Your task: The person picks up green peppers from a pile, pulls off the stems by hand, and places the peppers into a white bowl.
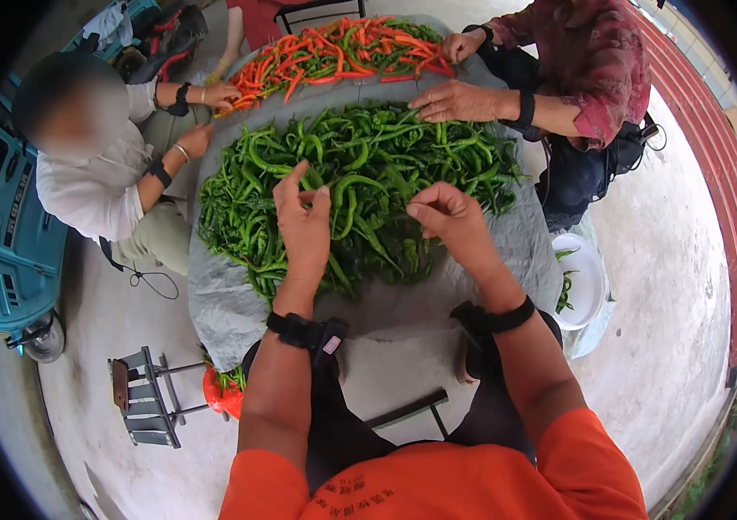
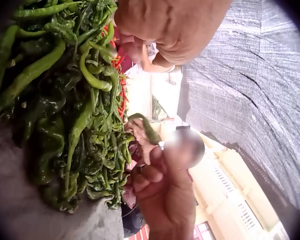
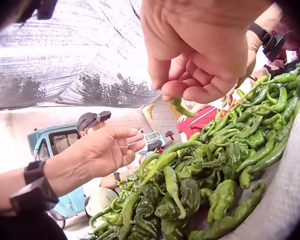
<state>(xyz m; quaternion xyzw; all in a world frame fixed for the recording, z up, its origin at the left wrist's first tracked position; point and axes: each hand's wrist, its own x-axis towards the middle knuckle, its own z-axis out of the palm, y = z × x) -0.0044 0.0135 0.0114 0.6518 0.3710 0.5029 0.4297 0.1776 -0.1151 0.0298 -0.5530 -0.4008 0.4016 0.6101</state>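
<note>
A big heap of green chili peppers (image 1: 360, 191) covers the near part of the cloth-covered table. My right hand (image 1: 451, 221) hovers at the heap's right side, its curled fingers and thumb pinching a green chili pepper (image 3: 182, 107). From the left wrist view this pepper (image 2: 146, 129) shows beyond the right fingertips; in the head view the hand hides it. Over the left middle of the heap is my left hand (image 1: 303, 221), its fingers loosely bent and nothing between them. In the right wrist view the left hand (image 3: 107, 152) shows its palm.
A pile of red chili peppers (image 1: 334, 56) lies along the table's far side. One person (image 1: 91, 165) sits at left, another (image 1: 572, 78) at right, hands near the piles. A white basin (image 1: 590, 286) holding a few green peppers stands right; a folding stool (image 1: 147, 399) stands left.
</note>
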